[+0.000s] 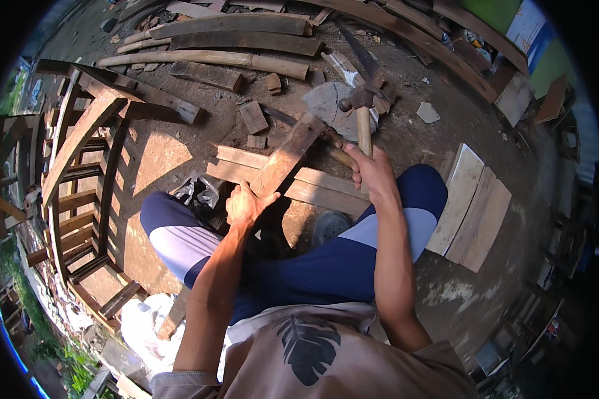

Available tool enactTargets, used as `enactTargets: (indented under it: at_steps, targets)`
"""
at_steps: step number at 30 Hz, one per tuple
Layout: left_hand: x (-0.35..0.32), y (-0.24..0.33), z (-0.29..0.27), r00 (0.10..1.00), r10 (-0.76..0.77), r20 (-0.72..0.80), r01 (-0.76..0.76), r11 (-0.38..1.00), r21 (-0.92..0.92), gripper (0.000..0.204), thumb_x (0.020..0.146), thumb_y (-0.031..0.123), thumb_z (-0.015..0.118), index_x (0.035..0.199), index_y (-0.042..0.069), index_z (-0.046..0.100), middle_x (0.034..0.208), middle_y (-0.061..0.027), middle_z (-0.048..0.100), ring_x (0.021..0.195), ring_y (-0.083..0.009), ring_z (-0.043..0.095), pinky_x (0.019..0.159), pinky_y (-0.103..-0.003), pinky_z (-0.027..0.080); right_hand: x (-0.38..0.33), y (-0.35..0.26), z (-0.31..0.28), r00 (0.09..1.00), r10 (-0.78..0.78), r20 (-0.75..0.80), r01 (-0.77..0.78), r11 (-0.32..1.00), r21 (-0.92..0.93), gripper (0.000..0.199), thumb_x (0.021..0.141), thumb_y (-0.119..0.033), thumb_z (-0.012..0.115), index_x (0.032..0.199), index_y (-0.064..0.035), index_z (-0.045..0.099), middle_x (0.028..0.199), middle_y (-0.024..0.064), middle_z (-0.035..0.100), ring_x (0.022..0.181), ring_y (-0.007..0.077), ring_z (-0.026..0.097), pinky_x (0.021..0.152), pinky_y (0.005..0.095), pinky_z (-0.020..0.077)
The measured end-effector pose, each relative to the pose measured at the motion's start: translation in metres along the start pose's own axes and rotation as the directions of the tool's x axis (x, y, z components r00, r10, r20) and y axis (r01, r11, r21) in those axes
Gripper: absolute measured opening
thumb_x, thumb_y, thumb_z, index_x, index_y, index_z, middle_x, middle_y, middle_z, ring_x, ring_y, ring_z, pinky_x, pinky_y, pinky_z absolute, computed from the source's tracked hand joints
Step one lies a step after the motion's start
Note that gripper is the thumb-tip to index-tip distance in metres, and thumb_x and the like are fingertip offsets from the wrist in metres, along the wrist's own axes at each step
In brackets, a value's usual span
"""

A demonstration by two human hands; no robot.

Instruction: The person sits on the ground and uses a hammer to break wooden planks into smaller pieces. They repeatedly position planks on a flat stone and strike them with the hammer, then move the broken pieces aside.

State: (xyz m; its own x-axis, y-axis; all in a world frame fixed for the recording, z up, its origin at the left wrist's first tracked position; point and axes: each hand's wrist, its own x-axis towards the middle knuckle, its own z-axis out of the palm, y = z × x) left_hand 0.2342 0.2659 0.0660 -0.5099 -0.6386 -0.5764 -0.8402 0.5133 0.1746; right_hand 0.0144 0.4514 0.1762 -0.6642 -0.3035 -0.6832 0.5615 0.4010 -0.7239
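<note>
My left hand (pixel 245 203) is closed round the near end of a short, thick wooden board (pixel 287 158). The board slants away to the upper right and lies across light wooden planks (pixel 326 189) between my knees. In my right hand (pixel 376 174) is a hammer, its pale wooden handle (pixel 364 132) upright and its dark metal head (pixel 359 100) at the top, apart from the board. Just left of my right fingers is another wooden handle (pixel 340 155); the tool it belongs to is partly hidden behind the board.
A slatted wooden frame (pixel 103 193) stands at the left. Several beams and poles (pixel 239 61) lie at the far side, with small offcuts (pixel 253 118) nearer. A broken grey slab (pixel 326 100) sits beyond the hammer. Flat boards (pixel 469 206) lie by my right knee.
</note>
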Motion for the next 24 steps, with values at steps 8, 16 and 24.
enactTargets:
  at_steps: [8,16,24]
  targets:
    - [0.002,-0.013,0.005,0.987,0.007,-0.163,-0.021,0.996,-0.082,0.101,0.063,0.076,0.072,0.121,-0.004,0.053,0.112,-0.0204,0.062,0.111,-0.0362,0.059,0.095,-0.045,0.047,-0.016,0.0,0.001,0.982,0.104,0.156,-0.056,0.957,-0.286,0.031,0.09,-0.021,0.068,0.11,0.0003,0.055,0.068,0.0012,0.051,0.05,0.0101,0.048,0.042,0.0283,0.0395]
    - [0.013,-0.032,0.004,0.969,-0.215,-0.119,0.175,0.944,-0.279,0.07,0.089,0.065,0.05,0.113,0.0,0.057,0.114,-0.0228,0.062,0.11,-0.038,0.059,0.092,-0.047,0.046,0.003,-0.033,0.042,0.86,0.281,0.425,0.105,0.718,-0.688,0.053,0.081,-0.016,0.078,0.121,0.0025,0.05,0.074,0.0051,0.061,0.053,0.0116,0.057,0.042,0.028,0.0422]
    - [0.018,-0.04,0.008,0.968,-0.213,-0.131,0.175,0.952,-0.252,0.067,0.092,0.064,0.042,0.096,0.002,0.068,0.088,-0.0237,0.07,0.089,-0.0409,0.068,0.08,-0.049,0.05,0.112,-0.091,0.068,0.656,0.558,0.509,0.114,0.593,-0.797,0.045,0.084,-0.019,0.072,0.123,-0.0035,0.056,0.077,0.0055,0.066,0.054,0.0101,0.057,0.044,0.0262,0.0448]
